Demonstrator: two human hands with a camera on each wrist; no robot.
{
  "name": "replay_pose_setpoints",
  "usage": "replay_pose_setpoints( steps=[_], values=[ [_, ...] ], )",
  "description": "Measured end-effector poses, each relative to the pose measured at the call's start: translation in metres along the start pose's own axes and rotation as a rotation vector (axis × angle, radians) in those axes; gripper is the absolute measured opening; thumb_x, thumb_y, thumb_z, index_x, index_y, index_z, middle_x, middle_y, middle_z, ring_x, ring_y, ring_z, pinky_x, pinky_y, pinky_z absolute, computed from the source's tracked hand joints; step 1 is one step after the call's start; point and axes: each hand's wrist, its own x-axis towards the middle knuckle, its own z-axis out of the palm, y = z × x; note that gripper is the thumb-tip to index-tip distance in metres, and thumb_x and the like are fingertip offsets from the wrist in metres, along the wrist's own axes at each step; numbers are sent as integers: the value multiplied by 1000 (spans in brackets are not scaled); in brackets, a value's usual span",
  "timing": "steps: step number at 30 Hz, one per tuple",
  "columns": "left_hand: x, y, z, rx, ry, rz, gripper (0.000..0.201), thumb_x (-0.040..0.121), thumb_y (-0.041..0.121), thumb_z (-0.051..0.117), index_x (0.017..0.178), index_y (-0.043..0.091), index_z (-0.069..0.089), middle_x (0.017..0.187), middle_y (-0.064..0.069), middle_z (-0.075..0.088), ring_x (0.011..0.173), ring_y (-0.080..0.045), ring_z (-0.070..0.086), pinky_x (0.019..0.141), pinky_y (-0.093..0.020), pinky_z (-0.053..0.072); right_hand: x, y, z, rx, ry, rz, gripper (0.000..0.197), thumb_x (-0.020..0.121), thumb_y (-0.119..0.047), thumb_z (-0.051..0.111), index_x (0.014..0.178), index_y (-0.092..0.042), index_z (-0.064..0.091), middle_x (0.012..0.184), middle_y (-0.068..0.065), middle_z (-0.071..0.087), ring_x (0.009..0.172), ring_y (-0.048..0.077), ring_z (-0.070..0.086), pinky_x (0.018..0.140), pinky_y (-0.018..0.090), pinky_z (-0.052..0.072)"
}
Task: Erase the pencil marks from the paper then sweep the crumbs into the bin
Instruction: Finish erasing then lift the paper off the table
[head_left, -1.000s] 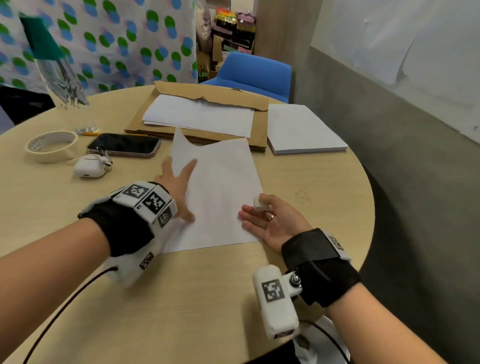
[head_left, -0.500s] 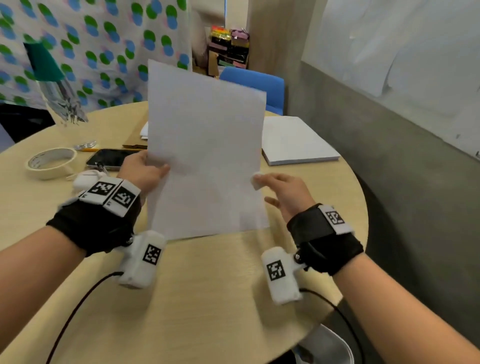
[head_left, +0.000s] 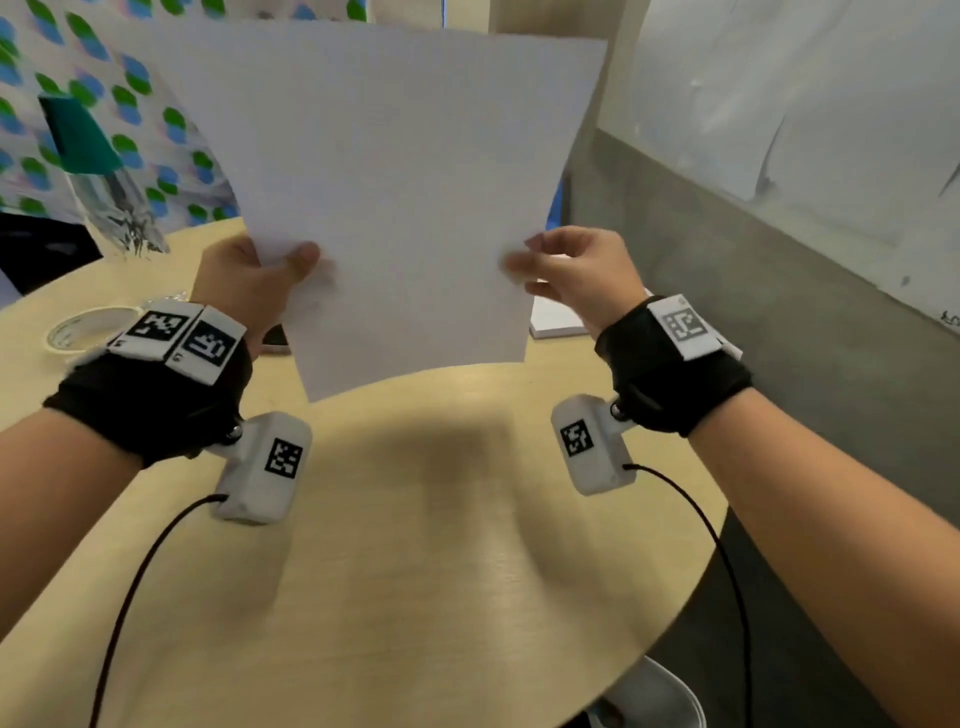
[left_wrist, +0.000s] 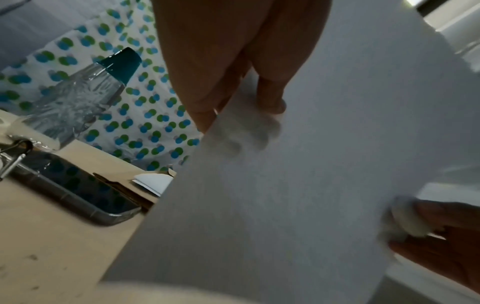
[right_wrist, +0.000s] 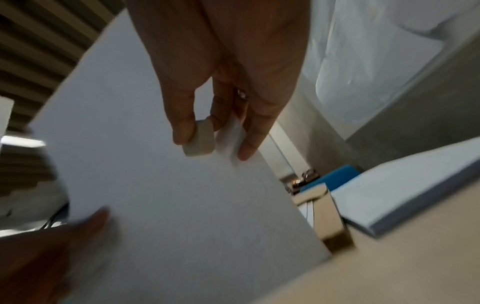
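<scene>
A white sheet of paper is lifted off the round wooden table and stands nearly upright in front of me. My left hand pinches its left edge, thumb on the near side. My right hand is at the right edge. In the right wrist view its thumb and a finger pinch a small white eraser, while its other fingers hold the paper edge. I see no pencil marks on the side facing me. The eraser also shows in the left wrist view.
On the table's left are a tape roll, a dark phone and a clear bottle with a teal cap. A paper stack and cardboard lie behind the sheet. A grey wall runs along the right. A white rounded object sits below the table's near edge.
The sheet lay flat a second ago under my left hand. Both hands have since taken its edges and raised it upright, higher and closer to my face than half a second ago.
</scene>
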Motion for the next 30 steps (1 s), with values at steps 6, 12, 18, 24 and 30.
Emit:
replay_pose_setpoints(
  steps=[6,12,18,24,30],
  values=[
    [12,-6,-15,40,150,-24,33,85,20,64,116,9,61,111,-12,65,97,-27,64,90,-45,51,45,22,-18,-152,94,242,11,81,-11,70,76,-10,60,88,10,63,60,14,59,59,22,55],
    [10,-34,-19,42,66,-198,33,90,12,58,122,2,56,113,-13,61,71,-14,57,60,-24,51,70,88,-21,-379,31,652,15,72,-1,74,84,-1,64,64,8,64,62,21,62,84,37,56],
    [-6,-48,-18,14,-113,-413,22,94,6,49,115,7,56,92,-6,64,68,-16,64,57,-31,53,80,111,-32,-604,-29,636,12,80,-6,63,71,-9,56,50,0,68,60,21,67,54,23,56],
    [-21,-57,-17,80,-241,-541,16,95,8,47,105,12,58,95,-8,66,78,-21,63,63,-34,50,65,83,-26,-641,82,499,22,93,-21,49,86,-3,61,84,11,66,73,25,64,65,29,46],
    [-39,-61,-22,166,-279,-621,16,94,9,51,108,15,55,91,-3,66,81,-22,63,61,-34,48,18,56,-24,-448,-39,423,16,92,-11,54,108,-12,58,102,7,60,92,20,59,70,27,50]
  ],
)
